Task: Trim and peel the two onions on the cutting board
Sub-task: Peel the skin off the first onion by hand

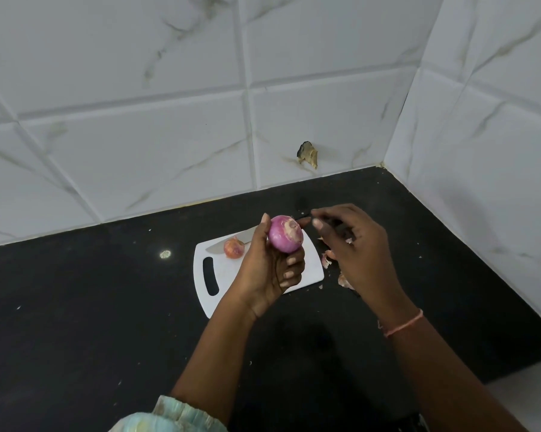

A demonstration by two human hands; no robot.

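My left hand [267, 269] grips a peeled purple onion [285, 233] and holds it up above the white cutting board [228, 283], trimmed end facing me. My right hand [352, 244] hovers just right of that onion with its fingers loosely spread; I see nothing between them. A second, smaller onion [233, 247] with its papery skin on lies on the board's far left part. Behind it on the board lies a knife [228, 243], its blade partly hidden by my left hand.
Loose onion skins [327, 258] lie on the black counter [91, 307] just right of the board, partly under my right hand. White tiled walls close off the back and the right side. A chipped hole [308, 154] marks the back wall.
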